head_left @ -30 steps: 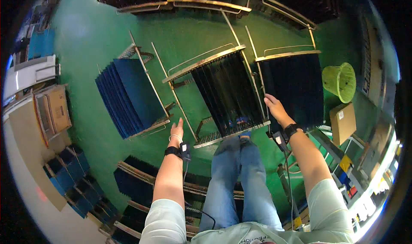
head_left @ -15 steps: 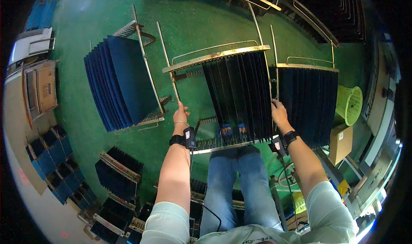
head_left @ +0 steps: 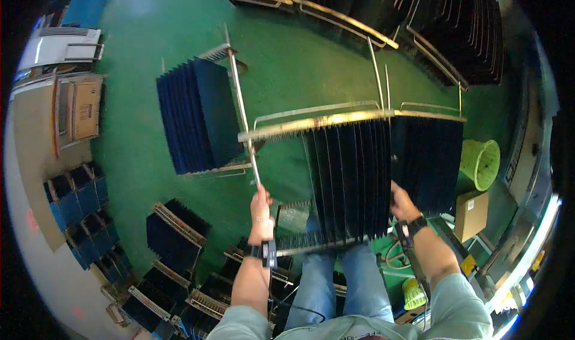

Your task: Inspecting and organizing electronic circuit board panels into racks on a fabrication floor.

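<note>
In front of my legs is a metal rack (head_left: 317,123) with toothed bars, holding a row of upright dark panels (head_left: 350,178) packed toward its right side. My left hand (head_left: 261,207) is closed round the rack's left side rod. At the right side my right hand (head_left: 404,202) grips the rack's edge, its fingertips partly hidden behind the panels. A second rack of dark panels (head_left: 426,160) stands close on the right, partly behind my rack. To the left stands another rack of blue panels (head_left: 200,115), with its upper rod near my rack's corner.
More filled racks (head_left: 353,23) line the far side. Several smaller racks (head_left: 173,229) stand at the lower left, beside blue bins (head_left: 84,220). A yellow-green basket (head_left: 479,163) and a cardboard box (head_left: 471,214) are on the right. Green floor (head_left: 144,52) shows between the racks.
The rack in my hands has come nearer to my body, and both hands have come back with it. The whole view has shifted, with the far racks showing more.
</note>
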Demonstrator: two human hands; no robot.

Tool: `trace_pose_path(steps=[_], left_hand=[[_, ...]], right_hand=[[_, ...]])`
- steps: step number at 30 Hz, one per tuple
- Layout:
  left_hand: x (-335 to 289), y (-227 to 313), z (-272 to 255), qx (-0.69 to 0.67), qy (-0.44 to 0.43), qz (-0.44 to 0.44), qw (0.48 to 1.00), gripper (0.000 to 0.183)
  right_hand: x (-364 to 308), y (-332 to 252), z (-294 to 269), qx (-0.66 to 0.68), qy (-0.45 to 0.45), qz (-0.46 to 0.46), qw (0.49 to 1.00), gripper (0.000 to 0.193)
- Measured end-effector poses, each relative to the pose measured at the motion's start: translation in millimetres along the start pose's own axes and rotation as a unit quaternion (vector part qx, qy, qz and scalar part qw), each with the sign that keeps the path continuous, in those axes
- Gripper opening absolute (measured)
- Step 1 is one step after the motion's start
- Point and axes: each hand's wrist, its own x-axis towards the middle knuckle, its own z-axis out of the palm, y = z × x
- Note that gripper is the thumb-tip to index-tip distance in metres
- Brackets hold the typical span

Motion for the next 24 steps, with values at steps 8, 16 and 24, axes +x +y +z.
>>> trace_pose_path(steps=[8, 16, 24], left_hand=[[-232, 72, -158, -0.158, 0.051, 0.048, 0.985, 0.031], [-412, 75, -300, -0.285, 0.209, -0.01, 0.935, 0.03], [-440, 60, -395, -0.473, 0.226, 0.078, 0.848, 0.031]], right_hand=[[-234, 12, 88, -0.136, -0.13, -0.035, 0.982, 0.033], [-353, 46, 210, -0.324, -0.285, -0.045, 0.901, 0.042], [-349, 98, 391, -0.467, -0.397, -0.013, 0.79, 0.043]])
